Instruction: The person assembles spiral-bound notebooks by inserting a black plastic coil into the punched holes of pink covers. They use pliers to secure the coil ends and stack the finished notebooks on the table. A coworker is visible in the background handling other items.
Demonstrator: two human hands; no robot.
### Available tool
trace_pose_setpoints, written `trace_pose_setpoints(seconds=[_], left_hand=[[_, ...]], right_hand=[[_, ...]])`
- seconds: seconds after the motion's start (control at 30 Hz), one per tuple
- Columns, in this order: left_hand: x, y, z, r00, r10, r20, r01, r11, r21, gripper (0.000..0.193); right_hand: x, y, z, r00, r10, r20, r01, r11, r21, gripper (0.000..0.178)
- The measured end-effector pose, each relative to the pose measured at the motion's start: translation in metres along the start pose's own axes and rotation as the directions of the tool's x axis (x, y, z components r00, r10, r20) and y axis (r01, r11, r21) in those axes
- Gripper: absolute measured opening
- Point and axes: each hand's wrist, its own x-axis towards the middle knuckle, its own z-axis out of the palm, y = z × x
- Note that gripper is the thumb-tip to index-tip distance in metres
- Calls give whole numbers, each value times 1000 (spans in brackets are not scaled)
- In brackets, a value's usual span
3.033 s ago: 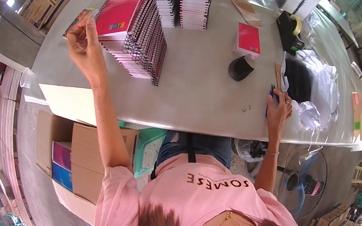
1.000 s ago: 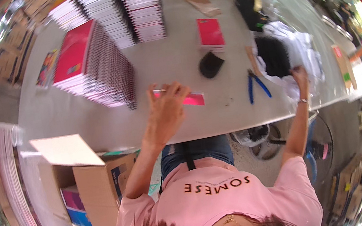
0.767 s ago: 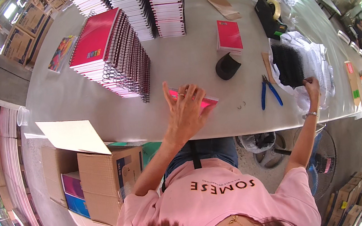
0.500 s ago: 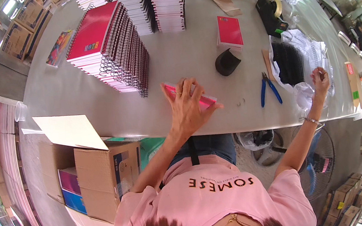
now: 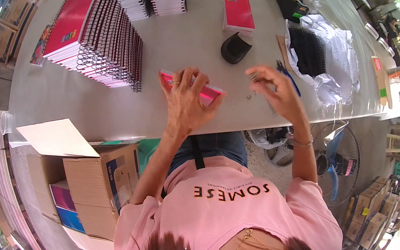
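Observation:
My left hand [image 5: 183,99] is closed around a small red-covered notebook [image 5: 210,94] at the table's near edge, with the fingers over its top and the thumb at its right end. My right hand [image 5: 279,91] is off to the right of the notebook, apart from it. Between its thumb and fingers is a thin dark spiral binding coil [image 5: 254,77], partly hidden by the fingers. Blue-handled pliers [image 5: 291,80] lie just beyond the right hand. Farther right, a bundle of black coils [image 5: 308,51] rests on crumpled white wrapping [image 5: 336,57].
A tall stack of red spiral-bound notebooks [image 5: 74,25] stands at the left, with more stacks behind. A curved black piece [image 5: 236,49], a red notebook pile [image 5: 238,13] and a tape dispenser [image 5: 289,0] sit farther back. An open carton [image 5: 89,191] is at the left; a fan [image 5: 338,164] is below right.
My right hand has come left from the white wrapping toward the notebook, bringing a coil. The left hand keeps its hold on the notebook. The whole view has shifted slightly.

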Motion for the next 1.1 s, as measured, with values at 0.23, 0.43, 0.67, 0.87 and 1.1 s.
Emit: trace_pose_setpoints(seconds=[0.23,0.43,0.67,0.87,1.1], left_hand=[[1,0,0,1000,2,-31,-1,1000,29,40],[2,0,-1,1000,-7,-17,7,1000,20,38],[4,0,0,1000,-6,-15,6,1000,26,41],[5,0,-4,1000,-21,23,20,999,25,41],[3,-6,-13,997,-24,72,24,1000,7,42]], right_hand=[[6,1,34,997,-63,-36,59,993,-99,23],[5,-2,47,998,-61,7,61,995,-77,19],[0,-1,51,998,-70,0,70,996,-58,16],[-2,-7,56,990,-133,-52,131,990,-42,15],[1,-4,63,983,-143,-117,130,985,-112,17]])
